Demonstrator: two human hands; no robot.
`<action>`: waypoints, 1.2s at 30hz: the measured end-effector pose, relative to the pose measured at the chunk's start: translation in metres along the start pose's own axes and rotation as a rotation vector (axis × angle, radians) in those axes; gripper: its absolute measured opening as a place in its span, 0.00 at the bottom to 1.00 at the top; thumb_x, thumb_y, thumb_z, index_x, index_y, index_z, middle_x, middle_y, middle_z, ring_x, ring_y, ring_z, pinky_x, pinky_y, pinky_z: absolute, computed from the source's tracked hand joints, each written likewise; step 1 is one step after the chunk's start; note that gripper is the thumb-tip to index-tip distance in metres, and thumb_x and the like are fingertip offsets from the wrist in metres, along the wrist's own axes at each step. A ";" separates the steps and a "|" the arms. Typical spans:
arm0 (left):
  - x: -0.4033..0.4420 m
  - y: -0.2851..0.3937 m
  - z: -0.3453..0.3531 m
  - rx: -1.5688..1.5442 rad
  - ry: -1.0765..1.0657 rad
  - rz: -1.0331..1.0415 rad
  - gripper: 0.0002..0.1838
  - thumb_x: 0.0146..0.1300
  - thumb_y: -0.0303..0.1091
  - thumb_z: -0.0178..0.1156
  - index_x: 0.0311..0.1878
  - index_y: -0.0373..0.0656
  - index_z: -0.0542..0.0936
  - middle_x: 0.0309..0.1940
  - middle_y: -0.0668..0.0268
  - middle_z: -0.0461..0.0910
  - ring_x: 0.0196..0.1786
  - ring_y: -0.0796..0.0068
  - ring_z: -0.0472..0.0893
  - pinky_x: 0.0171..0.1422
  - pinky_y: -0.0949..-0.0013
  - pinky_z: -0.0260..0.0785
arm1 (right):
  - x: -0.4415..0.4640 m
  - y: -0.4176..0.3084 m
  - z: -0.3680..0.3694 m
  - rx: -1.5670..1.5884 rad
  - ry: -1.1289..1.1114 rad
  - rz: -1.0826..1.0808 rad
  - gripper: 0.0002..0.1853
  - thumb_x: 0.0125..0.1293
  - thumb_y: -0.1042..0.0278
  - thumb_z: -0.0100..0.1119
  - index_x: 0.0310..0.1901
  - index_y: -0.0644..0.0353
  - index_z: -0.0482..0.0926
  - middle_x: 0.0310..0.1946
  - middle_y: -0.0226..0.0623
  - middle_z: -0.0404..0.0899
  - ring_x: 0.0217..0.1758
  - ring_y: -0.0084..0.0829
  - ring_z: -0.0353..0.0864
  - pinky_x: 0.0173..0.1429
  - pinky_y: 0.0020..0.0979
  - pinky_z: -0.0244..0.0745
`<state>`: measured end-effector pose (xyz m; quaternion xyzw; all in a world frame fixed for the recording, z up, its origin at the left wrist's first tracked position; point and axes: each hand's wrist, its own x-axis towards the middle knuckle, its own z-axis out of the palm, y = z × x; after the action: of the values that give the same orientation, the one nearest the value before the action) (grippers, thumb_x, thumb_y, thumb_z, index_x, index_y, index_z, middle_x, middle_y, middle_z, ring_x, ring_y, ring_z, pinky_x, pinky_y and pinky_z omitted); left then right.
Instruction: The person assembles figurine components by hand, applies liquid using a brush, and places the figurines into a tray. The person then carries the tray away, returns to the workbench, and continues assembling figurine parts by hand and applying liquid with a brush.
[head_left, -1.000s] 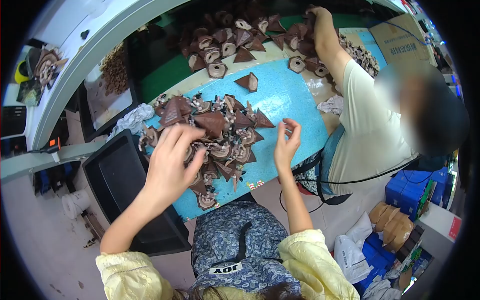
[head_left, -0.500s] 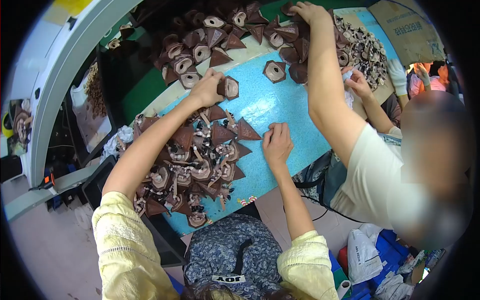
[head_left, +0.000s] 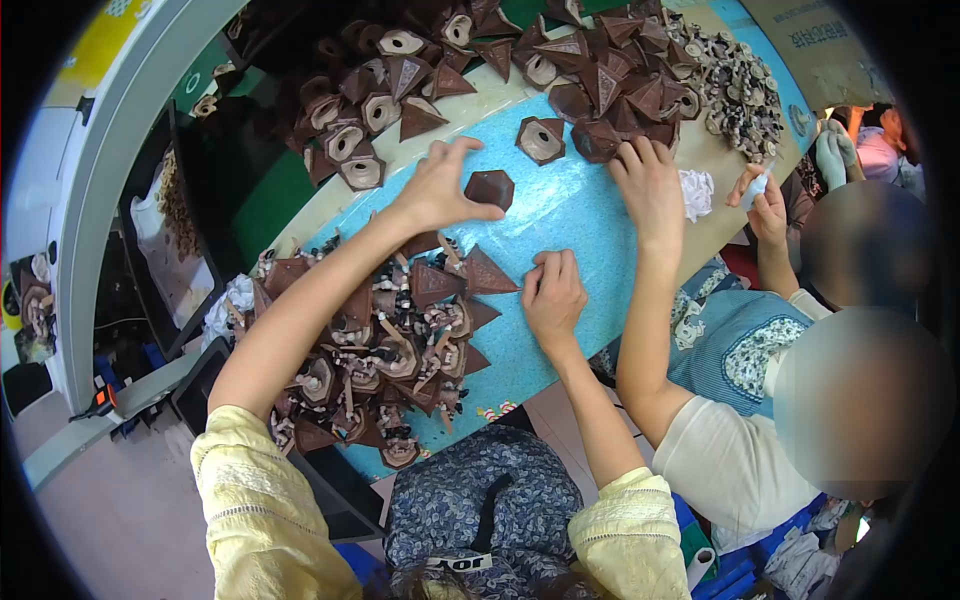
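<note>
My left hand [head_left: 440, 190] is open over the blue table covering, thumb and fingers spread beside a dark brown six-sided cone piece [head_left: 490, 191]. That piece rests on the table close to my thumb. Fingers curled, my right hand [head_left: 556, 300] lies on the table near the tip of a brown triangular-sided piece [head_left: 490, 272]; anything inside those fingers is hidden. Below my left forearm is a crowded group of small figures on brown bases [head_left: 395, 355]. A single hollow piece [head_left: 540, 140], its pale opening showing, lies farther back.
Brown cones [head_left: 610, 75] are heaped at the back, with hollow ones [head_left: 380, 112] to the left. Small figure parts [head_left: 735, 95] fill the back right. A co-worker's hand [head_left: 648, 185] touches the heap; another person's hand holds a small bottle [head_left: 757, 187]. Crumpled paper [head_left: 697, 195] lies between them.
My left hand has let go of the brown piece, which now shows its dark face instead of its pale hollow. The co-worker's arm has drawn back toward the table's near side.
</note>
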<state>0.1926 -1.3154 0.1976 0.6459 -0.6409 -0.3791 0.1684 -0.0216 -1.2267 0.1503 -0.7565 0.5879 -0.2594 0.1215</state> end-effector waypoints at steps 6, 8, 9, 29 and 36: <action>0.020 0.018 0.021 0.175 -0.026 0.044 0.25 0.56 0.46 0.69 0.54 0.47 0.75 0.49 0.52 0.71 0.52 0.47 0.73 0.57 0.53 0.71 | 0.000 -0.001 0.000 -0.014 -0.009 0.010 0.07 0.53 0.77 0.56 0.34 0.59 0.71 0.31 0.39 0.68 0.34 0.41 0.75 0.32 0.39 0.72; 0.019 0.028 -0.003 -0.484 -0.174 -0.183 0.25 0.60 0.47 0.65 0.57 0.47 0.74 0.51 0.55 0.72 0.52 0.52 0.75 0.56 0.56 0.72 | 0.000 0.000 0.000 -0.017 -0.015 0.020 0.07 0.53 0.76 0.57 0.34 0.59 0.71 0.31 0.39 0.68 0.35 0.40 0.75 0.32 0.39 0.73; 0.014 0.029 -0.011 -1.148 -0.326 -0.419 0.24 0.64 0.47 0.62 0.59 0.48 0.72 0.52 0.58 0.74 0.51 0.58 0.77 0.55 0.59 0.73 | -0.002 -0.001 0.000 -0.012 -0.008 0.027 0.07 0.53 0.76 0.57 0.34 0.59 0.71 0.31 0.39 0.68 0.35 0.40 0.75 0.32 0.39 0.73; -0.045 0.062 -0.037 -1.575 -0.036 -0.837 0.20 0.73 0.45 0.47 0.61 0.43 0.69 0.59 0.53 0.70 0.58 0.58 0.74 0.61 0.51 0.72 | 0.000 -0.002 -0.002 -0.033 -0.022 0.019 0.06 0.54 0.76 0.55 0.34 0.58 0.71 0.31 0.40 0.68 0.34 0.43 0.75 0.33 0.42 0.72; 0.016 0.032 -0.074 -1.267 0.234 -0.435 0.25 0.68 0.34 0.53 0.65 0.33 0.64 0.67 0.43 0.61 0.63 0.53 0.71 0.66 0.60 0.68 | -0.001 -0.002 0.000 -0.023 -0.002 0.000 0.05 0.54 0.76 0.54 0.33 0.58 0.71 0.31 0.39 0.69 0.34 0.43 0.75 0.32 0.42 0.71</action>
<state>0.2203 -1.3543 0.2645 0.5736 -0.1283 -0.6341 0.5024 -0.0197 -1.2249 0.1507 -0.7582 0.5908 -0.2516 0.1133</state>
